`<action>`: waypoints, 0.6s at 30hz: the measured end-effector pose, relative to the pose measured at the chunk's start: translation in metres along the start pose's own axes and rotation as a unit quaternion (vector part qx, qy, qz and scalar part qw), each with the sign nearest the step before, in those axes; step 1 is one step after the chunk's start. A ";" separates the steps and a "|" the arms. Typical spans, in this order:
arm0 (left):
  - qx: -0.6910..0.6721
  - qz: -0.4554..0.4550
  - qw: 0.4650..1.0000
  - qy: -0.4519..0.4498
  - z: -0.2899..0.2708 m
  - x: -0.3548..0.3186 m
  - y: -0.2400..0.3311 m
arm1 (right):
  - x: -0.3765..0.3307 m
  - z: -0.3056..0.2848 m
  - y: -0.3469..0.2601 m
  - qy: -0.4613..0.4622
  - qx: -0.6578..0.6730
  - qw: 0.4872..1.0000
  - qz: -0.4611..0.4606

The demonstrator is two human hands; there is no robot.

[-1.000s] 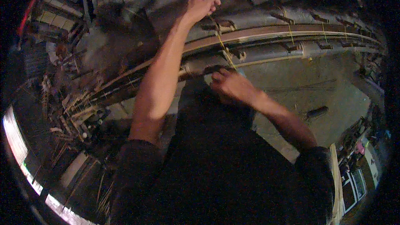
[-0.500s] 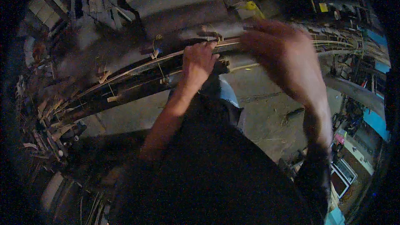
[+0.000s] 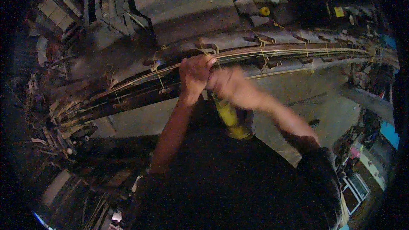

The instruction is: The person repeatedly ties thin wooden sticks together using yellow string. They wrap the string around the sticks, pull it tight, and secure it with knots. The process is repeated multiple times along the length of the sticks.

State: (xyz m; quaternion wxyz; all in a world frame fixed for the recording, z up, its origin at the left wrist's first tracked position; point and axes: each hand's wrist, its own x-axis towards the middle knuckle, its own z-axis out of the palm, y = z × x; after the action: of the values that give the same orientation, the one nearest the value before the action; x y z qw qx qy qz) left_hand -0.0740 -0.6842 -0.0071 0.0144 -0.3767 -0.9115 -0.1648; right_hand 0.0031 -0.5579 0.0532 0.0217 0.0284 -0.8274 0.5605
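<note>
Head view — text: none legible | labels, numbers: none legible | signs: none legible

Dim and grainy; edges bend into black; hands [image 3: 232, 86] blurred; bright streak [image 3: 40, 219] lower left.

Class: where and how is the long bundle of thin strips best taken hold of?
Probably on the stretch to the right of the right hand, coming from above and gripping crosswise: the bundle of strips is long and slim, and runs between two grey beams, which flank it and seem to leave its top more open.
</note>
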 end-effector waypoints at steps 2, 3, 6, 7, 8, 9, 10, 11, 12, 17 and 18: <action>-0.138 -0.033 0.990 0.002 -0.002 0.002 0.000 | -0.043 0.042 0.045 -0.211 -0.085 0.973 0.051; -0.164 -0.081 0.980 -0.072 -0.019 0.005 0.008 | -0.048 0.065 0.065 -0.242 -0.191 0.950 0.044; -0.483 -0.073 0.870 -0.070 -0.045 0.034 0.021 | -0.038 0.051 0.033 -0.138 -0.066 0.985 -0.076; -0.494 -0.083 0.862 -0.072 -0.053 0.044 0.023 | -0.042 0.028 0.025 -0.076 -0.136 0.982 -0.111; -0.505 -0.083 0.857 -0.055 -0.057 0.063 0.021 | -0.035 -0.001 0.026 -0.013 -0.218 0.963 -0.161; -0.472 -0.128 0.870 -0.063 -0.047 0.088 0.015 | -0.021 -0.022 0.028 0.043 -0.279 0.955 -0.089; -0.440 -0.170 0.878 -0.083 -0.034 0.110 0.004 | -0.015 -0.030 0.028 0.100 -0.336 0.936 -0.003; -0.503 -0.229 0.823 -0.135 0.004 0.118 -0.023 | -0.010 -0.028 0.036 0.072 -0.343 0.936 -0.026; -0.561 -0.277 0.758 -0.183 0.034 0.123 -0.044 | -0.001 -0.027 0.049 0.048 -0.356 0.932 -0.050; -0.309 -0.046 0.900 -0.305 0.021 0.148 -0.095 | -0.059 -0.029 0.014 0.244 -0.209 0.945 0.060; -0.254 0.034 0.919 -0.301 0.012 0.156 -0.116 | -0.084 -0.020 0.016 0.275 -0.184 0.934 0.132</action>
State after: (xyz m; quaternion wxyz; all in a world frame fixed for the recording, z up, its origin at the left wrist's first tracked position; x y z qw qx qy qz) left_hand -0.2646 -0.6505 -0.0285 -0.3512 -0.4299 -0.7871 -0.2689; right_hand 0.0857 -0.5316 0.0406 0.1796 -0.2407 -0.8740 0.3820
